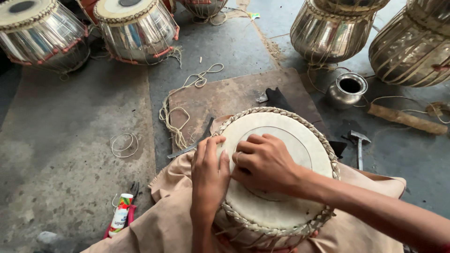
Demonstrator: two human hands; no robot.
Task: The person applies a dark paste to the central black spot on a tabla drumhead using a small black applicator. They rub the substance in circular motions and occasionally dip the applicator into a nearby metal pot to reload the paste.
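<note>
Pale skin drum top with braided rim [281, 206] sits low in middle of frame, on my lap. My left hand [209, 175] lies flat and open on its left edge. My right hand [263, 161] curls in loose fist on drum skin, just beside left; can't tell if it holds something. Small shiny metal pot [347, 90] upper right. Grey hammer [359, 144] right of drum. Shiny metal drums [136, 30] along top.
</note>
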